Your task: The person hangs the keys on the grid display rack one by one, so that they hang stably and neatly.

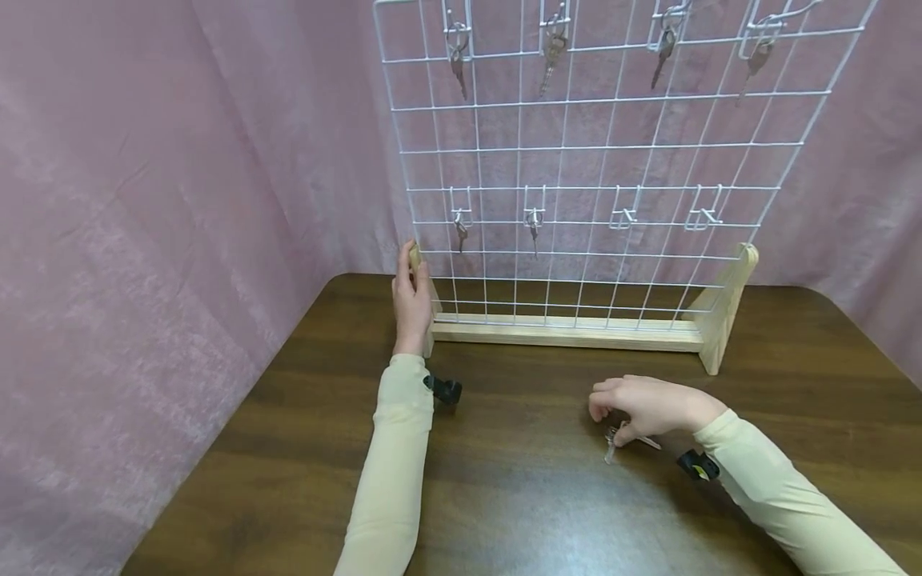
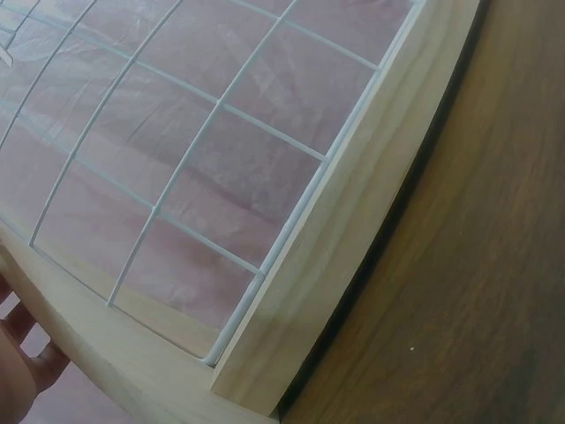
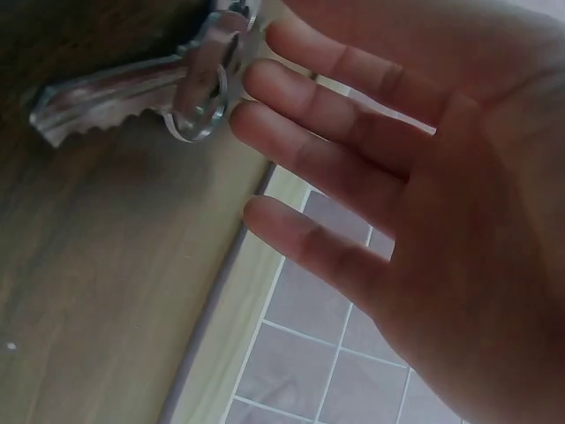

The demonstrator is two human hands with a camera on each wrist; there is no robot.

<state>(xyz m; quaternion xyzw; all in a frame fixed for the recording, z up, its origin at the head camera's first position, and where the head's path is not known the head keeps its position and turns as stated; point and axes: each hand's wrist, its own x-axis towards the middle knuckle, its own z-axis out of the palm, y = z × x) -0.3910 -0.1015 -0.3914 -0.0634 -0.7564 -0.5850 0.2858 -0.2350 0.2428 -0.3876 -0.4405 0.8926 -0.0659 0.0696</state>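
Note:
My left hand point(image 1: 412, 308) grips the left wooden side support point(image 2: 353, 221) of a white wire grid rack point(image 1: 591, 148), its fingertips showing past the wood in the left wrist view. Low over the table, my right hand point(image 1: 655, 404) hovers at a small bunch of silver keys point(image 1: 610, 448). Its thumb is close to the keys, and the other fingers stand apart from the thumb. Seen from the right wrist, a toothed key point(image 3: 106, 97) and a ring point(image 3: 196, 115) lie just beyond loosely stretched fingertips. Whether they touch the keys is hard to tell.
Several keys hang from the rack's upper hooks, such as one key point(image 1: 555, 48). Lower down, two hooks bear keys, including a left key point(image 1: 461, 232), while two right-hand hooks point(image 1: 702, 218) are bare. A wooden base bar point(image 1: 569, 334) crosses the brown table point(image 1: 504, 448). Pink cloth point(image 1: 180, 200) hangs behind.

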